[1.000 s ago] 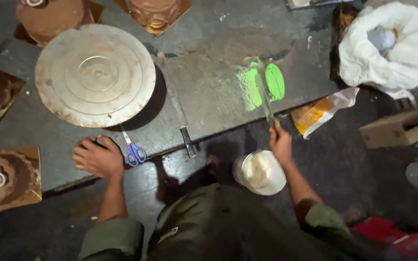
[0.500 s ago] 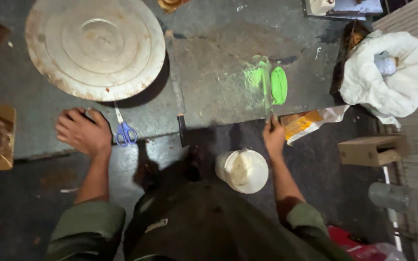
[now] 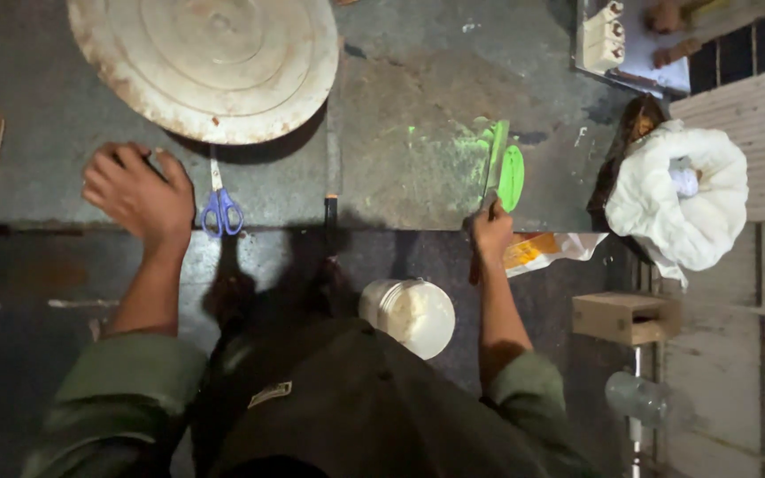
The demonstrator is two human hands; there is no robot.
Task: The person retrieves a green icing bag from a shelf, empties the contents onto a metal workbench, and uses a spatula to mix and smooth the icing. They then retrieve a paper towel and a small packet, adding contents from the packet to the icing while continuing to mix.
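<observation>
My right hand [image 3: 491, 234] grips the handle of a flat blade tool [image 3: 496, 159] smeared with bright green paste; the blade lies on the dark stone slab [image 3: 400, 115], beside an oval green lump [image 3: 512, 177] and a patch of green smear [image 3: 453, 146]. My left hand [image 3: 139, 195] rests palm down on the slab's front edge, fingers spread, just left of blue-handled scissors [image 3: 220, 205]. Above it lies a large round metal disc [image 3: 205, 62] with concentric rings.
A dark-handled knife [image 3: 331, 190] lies at the slab edge. A white tub [image 3: 411, 314] of pale powder stands on the floor by my knees, an orange packet [image 3: 537, 250] beside it. A white cloth sack [image 3: 679, 199], a small cardboard box [image 3: 626, 317] and a clear bottle [image 3: 637, 398] sit right.
The view shifted, so the slab sits higher and further right. My right hand kept hold of the tool by the green paste. My left hand stayed by the scissors.
</observation>
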